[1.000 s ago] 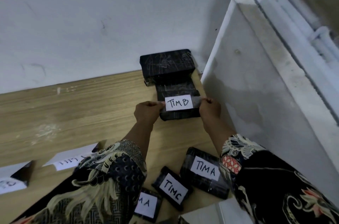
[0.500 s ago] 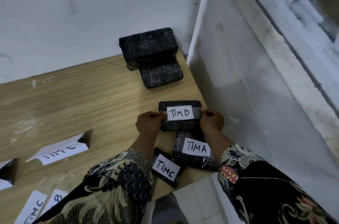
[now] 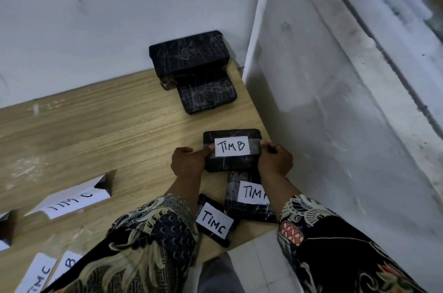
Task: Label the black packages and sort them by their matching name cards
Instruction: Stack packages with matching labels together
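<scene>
Both hands are on it — my left hand [image 3: 188,160] and right hand [image 3: 275,160] pinch the short ends of the TIM B package [image 3: 231,150]. Its long axis runs between them — name cards [image 3: 72,199] lie left.

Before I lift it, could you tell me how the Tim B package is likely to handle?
The Tim B package looks flat and blocky, so probably stiff and unlikely to roll. Its glossy wrap may be slippery; both hands hold its ends.

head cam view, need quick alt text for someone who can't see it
Both hands, left hand and right hand, hold a black package labelled TIM B on a wooden table. Packages labelled TIM C and TIM, last letter hidden, lie nearer; two unlabelled black packages sit by the wall.
</scene>
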